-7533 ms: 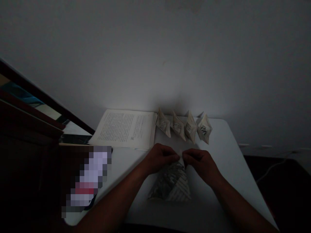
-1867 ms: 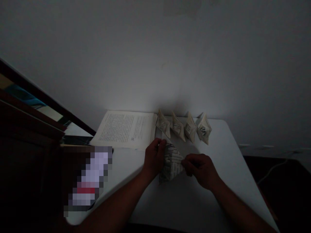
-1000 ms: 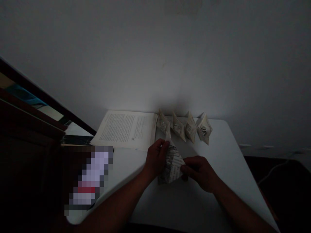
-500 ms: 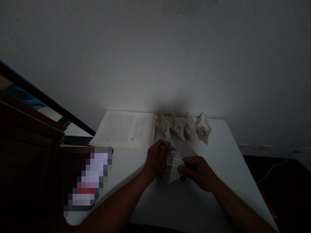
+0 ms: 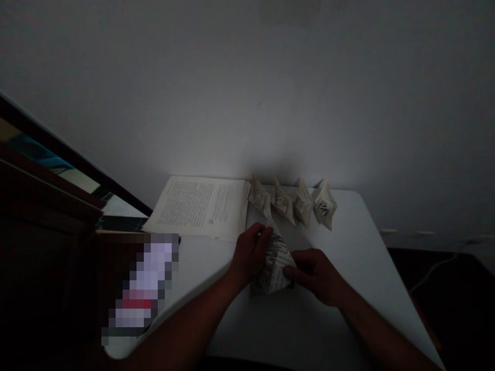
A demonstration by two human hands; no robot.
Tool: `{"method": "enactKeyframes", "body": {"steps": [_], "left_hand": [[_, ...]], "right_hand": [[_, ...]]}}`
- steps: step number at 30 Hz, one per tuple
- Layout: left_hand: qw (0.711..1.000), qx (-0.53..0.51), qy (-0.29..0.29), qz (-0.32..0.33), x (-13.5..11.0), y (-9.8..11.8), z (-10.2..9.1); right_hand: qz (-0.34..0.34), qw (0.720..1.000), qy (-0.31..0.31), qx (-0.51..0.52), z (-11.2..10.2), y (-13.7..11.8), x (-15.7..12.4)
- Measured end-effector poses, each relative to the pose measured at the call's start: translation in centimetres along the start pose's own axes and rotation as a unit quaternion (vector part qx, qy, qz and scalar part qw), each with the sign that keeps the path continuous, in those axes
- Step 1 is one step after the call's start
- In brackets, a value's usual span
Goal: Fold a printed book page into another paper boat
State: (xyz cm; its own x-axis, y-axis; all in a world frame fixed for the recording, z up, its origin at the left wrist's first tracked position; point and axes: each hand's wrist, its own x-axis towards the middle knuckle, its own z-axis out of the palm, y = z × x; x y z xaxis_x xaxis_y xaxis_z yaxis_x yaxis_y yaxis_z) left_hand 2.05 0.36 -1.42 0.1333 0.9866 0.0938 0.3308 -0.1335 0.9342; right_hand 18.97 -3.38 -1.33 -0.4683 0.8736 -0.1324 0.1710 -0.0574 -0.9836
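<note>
A folded sheet of printed paper [image 5: 277, 260], with pointed corners and dark print on one side, is held between both hands above the table. My left hand [image 5: 251, 252] grips its left side, thumb near the top point. On the right corner, my right hand [image 5: 311, 270] pinches the paper between thumb and fingers. Behind the hands stands a row of several folded paper boats; the leftmost paper boat [image 5: 260, 198] is just beyond the folded sheet's tip, and the rightmost paper boat [image 5: 325, 206] is farthest from it.
A stack of printed pages [image 5: 193, 206] lies at the table's back left, against the wall [image 5: 247, 103]. A pixelated, phone-like object [image 5: 147, 278] rests at the left edge of the white table [image 5: 359, 242]. Dark furniture stands at far left; a cable [image 5: 433, 268] runs at right.
Both hands keep their hold on the folded paper. The paper has shifted very slightly, and its top point tilts a little lower; the boats and pages stay put.
</note>
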Motion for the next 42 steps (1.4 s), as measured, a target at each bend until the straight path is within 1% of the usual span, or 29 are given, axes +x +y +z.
{"method": "enactKeyframes", "body": {"steps": [4,10,16,19,23,27,31,36,39,42], "left_hand": [[1.0,-0.003,0.0,-0.007,-0.03,0.14,-0.13],[1.0,-0.018,-0.017,-0.008,-0.14,-0.07,0.26],[0.999,-0.028,-0.03,-0.006,-0.21,-0.15,0.64],[1.0,-0.018,-0.019,-0.006,-0.17,-0.14,0.46],[1.0,-0.01,-0.002,-0.011,-0.1,-0.16,0.21],[1.0,-0.026,-0.006,-0.016,-0.1,-0.11,0.37],[0.999,-0.034,0.001,-0.016,-0.07,-0.1,0.36],[1.0,-0.015,0.016,0.007,0.04,-0.23,0.06],[1.0,-0.019,0.014,0.01,0.09,-0.28,0.03],[0.999,-0.024,0.019,0.014,0.09,-0.29,0.03]], "right_hand": [[0.015,1.0,0.013,0.001,0.06,0.39,0.16],[0.035,0.998,0.006,0.055,0.23,0.64,0.23],[0.029,0.995,-0.002,0.093,0.42,0.37,0.28],[0.03,0.996,0.006,0.079,0.37,0.54,0.31],[0.057,0.997,0.019,0.05,0.3,0.66,0.33],[0.05,0.996,0.021,0.074,0.35,0.46,0.37],[0.045,0.995,0.013,0.089,0.34,0.56,0.37],[0.056,0.995,0.056,0.059,0.32,0.74,0.24],[0.055,0.994,0.056,0.074,0.39,0.75,0.21],[0.055,0.995,0.063,0.061,0.4,0.91,0.23]]}}
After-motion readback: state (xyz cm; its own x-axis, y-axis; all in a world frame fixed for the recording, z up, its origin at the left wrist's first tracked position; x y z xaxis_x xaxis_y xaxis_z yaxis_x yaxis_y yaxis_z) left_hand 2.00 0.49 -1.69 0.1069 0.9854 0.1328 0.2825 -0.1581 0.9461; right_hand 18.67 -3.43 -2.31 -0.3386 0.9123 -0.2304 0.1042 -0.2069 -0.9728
